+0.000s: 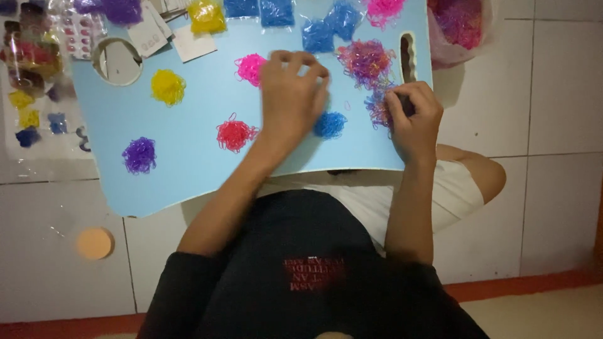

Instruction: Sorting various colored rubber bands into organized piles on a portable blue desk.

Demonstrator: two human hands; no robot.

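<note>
Overhead: three blue packets (pixel 276 11) and one yellow packet (pixel 206 16) line the tabletop's (pixel 188 169) far edge; left hand (pixel 292 94) curled, contents unclear; right hand (pixel 411 113) pinches mixed bands (pixel 379 108).

White tiled floor (pixel 553 94), grey grout lines, red-orange strip (pixel 534 281) along its edge, dim light

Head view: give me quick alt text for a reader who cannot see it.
Two bare hands work on a light blue board strewn with small piles of coloured elastic bands. The left hand rests between a pink pile and a blue pile; the right hand pinches at a mixed pile.
</note>
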